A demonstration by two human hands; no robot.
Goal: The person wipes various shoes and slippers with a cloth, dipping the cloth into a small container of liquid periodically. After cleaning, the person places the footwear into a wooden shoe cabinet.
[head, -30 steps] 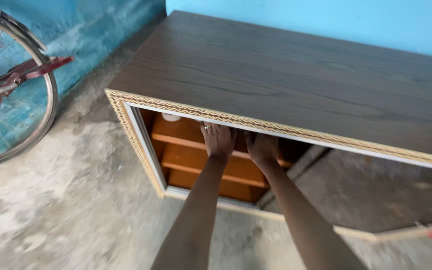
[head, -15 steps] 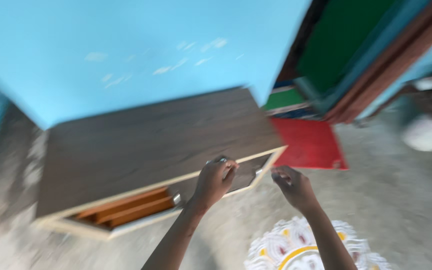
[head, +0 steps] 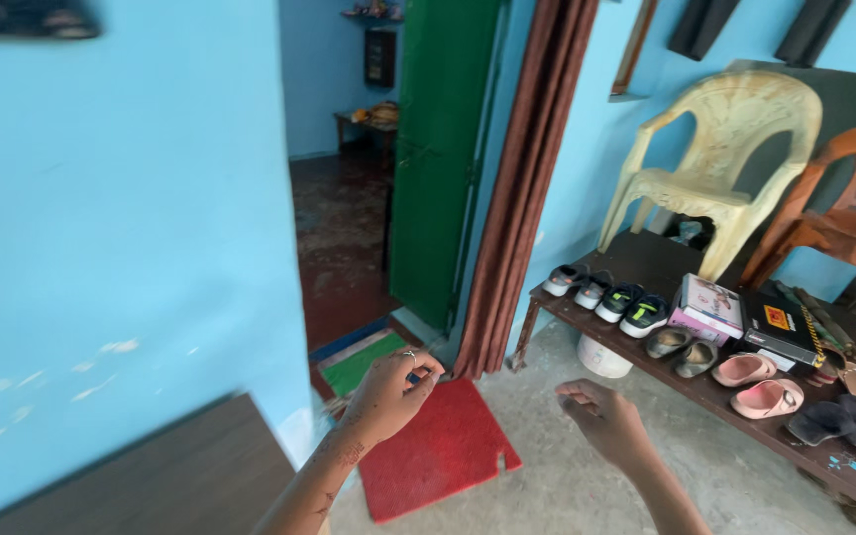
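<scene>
Your left hand [head: 385,396] pinches fingers together, right hand [head: 601,421] fingers loosely apart, both empty; near-left dark cabinet top [head: 151,471] looks heavy, rigid—grip its edge.

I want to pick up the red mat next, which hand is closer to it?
Left, probably. The left hand hangs right over the red mat, fingers pinched together. The right hand hovers over bare floor, nearer the shoe bench.

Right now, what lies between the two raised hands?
In the head view, part of the red floor mat and bare grey floor show between the left hand and right hand.
</scene>
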